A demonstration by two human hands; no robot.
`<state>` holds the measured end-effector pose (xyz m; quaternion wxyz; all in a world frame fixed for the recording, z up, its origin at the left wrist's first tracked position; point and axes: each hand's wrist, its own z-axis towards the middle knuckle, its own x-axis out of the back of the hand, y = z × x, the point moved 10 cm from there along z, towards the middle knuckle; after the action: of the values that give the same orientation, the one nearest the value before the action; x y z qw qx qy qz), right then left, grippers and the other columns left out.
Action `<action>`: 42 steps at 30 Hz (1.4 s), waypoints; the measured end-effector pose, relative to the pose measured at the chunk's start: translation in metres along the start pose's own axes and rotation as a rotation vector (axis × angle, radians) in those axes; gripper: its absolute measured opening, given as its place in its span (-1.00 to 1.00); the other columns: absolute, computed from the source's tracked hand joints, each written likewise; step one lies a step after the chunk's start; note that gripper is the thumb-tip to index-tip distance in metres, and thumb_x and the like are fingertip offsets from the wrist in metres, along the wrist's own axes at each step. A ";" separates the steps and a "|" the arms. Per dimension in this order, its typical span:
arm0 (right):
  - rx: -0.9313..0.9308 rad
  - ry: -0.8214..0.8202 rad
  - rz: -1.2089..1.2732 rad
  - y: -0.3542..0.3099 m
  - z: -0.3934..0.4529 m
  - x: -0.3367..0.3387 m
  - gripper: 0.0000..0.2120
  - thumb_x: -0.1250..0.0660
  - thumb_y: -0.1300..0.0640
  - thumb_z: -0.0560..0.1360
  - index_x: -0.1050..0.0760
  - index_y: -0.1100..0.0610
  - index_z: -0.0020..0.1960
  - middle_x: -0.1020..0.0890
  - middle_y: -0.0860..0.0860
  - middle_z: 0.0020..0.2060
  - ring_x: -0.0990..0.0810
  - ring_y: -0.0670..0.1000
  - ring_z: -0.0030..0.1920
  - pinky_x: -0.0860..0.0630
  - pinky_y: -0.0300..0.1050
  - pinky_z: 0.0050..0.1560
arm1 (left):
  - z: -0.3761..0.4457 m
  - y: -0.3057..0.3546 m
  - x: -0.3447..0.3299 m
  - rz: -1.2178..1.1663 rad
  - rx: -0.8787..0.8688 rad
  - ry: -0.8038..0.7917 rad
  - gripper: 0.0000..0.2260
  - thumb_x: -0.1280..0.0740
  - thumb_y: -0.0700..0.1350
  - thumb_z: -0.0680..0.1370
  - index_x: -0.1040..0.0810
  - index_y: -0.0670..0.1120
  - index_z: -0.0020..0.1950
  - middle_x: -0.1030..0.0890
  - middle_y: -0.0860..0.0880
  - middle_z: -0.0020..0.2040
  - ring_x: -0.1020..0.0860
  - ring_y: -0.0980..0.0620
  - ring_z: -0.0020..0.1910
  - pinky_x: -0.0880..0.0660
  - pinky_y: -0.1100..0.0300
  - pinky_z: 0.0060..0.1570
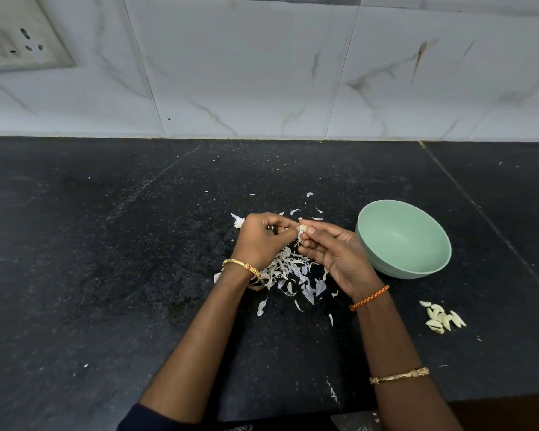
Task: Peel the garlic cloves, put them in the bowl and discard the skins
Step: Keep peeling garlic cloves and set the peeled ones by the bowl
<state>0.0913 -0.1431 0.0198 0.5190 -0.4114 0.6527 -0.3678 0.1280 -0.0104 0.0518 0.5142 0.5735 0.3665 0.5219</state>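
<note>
Both my hands meet over the middle of the black counter. My right hand pinches a small pale garlic clove between thumb and fingers. My left hand has its fingers curled at the clove, pinching its skin. A heap of white garlic skins lies under and just in front of my hands. A mint-green bowl stands to the right of my right hand, and I see nothing inside it. Several peeled cloves lie in a small pile on the counter in front of the bowl.
A garlic piece lies just left of my left hand. Loose skin flakes are scattered behind my hands. The marble-tiled wall runs along the back, with a socket plate at the upper left. The counter's front edge is near right.
</note>
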 end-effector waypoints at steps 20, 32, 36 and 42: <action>0.218 -0.021 -0.292 -0.015 -0.004 -0.015 -0.80 -0.37 0.38 0.47 -0.61 0.15 0.01 -0.68 0.12 -0.16 -0.67 -0.04 -0.23 -0.62 -0.22 -0.14 | 0.002 -0.015 -0.001 -0.100 0.175 0.015 -0.77 -0.36 -0.26 0.49 -0.51 -0.09 -0.37 -0.43 0.03 -0.41 -0.34 0.19 -0.44 -0.31 0.44 -0.46; 0.088 -0.025 -0.033 0.002 0.000 -0.006 -0.79 -0.35 0.22 0.43 -0.60 0.14 0.05 -0.68 -0.09 -0.07 -0.58 -0.19 -0.15 -0.54 -0.27 -0.18 | 0.001 -0.029 0.001 -0.102 0.274 0.047 -0.76 -0.28 -0.18 0.53 -0.43 -0.12 -0.34 -0.23 0.15 -0.60 -0.17 0.21 -0.63 -0.17 0.38 -0.61; 0.115 -0.006 -0.063 0.000 0.003 -0.001 -0.82 -0.31 0.32 0.50 -0.60 0.19 0.06 -0.68 -0.01 -0.04 -0.59 -0.16 -0.14 -0.55 -0.25 -0.19 | 0.003 -0.014 0.001 -0.081 0.116 0.028 -0.68 -0.37 -0.15 0.52 -0.40 -0.09 -0.41 -0.36 0.01 -0.46 -0.31 0.17 -0.48 -0.34 0.37 -0.42; 0.174 0.008 -0.145 -0.008 0.004 0.003 -0.83 -0.36 0.37 0.45 -0.63 0.20 -0.01 -0.70 0.00 -0.12 -0.66 -0.10 -0.12 -0.59 -0.25 -0.15 | 0.004 -0.011 0.002 -0.075 0.037 -0.010 -0.93 -0.49 -0.16 0.42 -0.64 -0.02 -0.22 -0.51 0.02 -0.29 -0.46 0.16 -0.34 -0.45 0.30 -0.25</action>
<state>0.0958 -0.1495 0.0255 0.5222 -0.4094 0.5889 -0.4614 0.1330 -0.0073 0.0420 0.5247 0.5715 0.3944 0.4926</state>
